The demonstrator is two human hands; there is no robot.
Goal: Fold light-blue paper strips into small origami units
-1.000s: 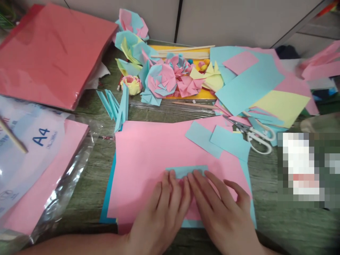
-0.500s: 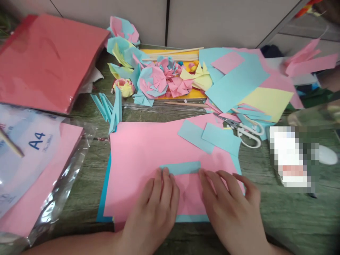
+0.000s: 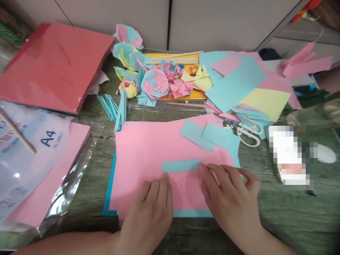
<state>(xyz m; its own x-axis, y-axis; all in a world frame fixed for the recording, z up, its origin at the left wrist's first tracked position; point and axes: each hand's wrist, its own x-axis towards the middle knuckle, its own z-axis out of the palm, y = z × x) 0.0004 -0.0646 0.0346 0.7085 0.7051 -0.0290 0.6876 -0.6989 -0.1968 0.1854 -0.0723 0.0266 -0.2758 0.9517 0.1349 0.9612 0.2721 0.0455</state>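
A narrow folded strip of light blue paper point(image 3: 182, 165) lies nearly level on a pink paper sheet point(image 3: 143, 145), which tops a stack of coloured sheets. My left hand point(image 3: 152, 205) has its fingers curled, with one fingertip at the strip's lower left corner. At the strip's right end, my right hand point(image 3: 231, 191) pinches the edge; its other fingers are bent and slightly apart. My right thumb is mostly hidden. Above the strip rest two light blue paper rectangles point(image 3: 196, 134), partly overlapping.
White-handled scissors point(image 3: 248, 134) lie right of the stack, near a blurred-out phone point(image 3: 288, 156). Behind are folded paper flowers point(image 3: 156, 83) and loose sheets point(image 3: 236, 83). Folded blue strips point(image 3: 120, 109) lie left of the flowers. A red paper pack point(image 3: 58, 63) and plastic A4 packet point(image 3: 47, 141) occupy the left.
My left hand has slid down and slightly left, its fingers curling in and uncovering the strip's left end. My right hand stays at the right end. The view has shifted slightly.
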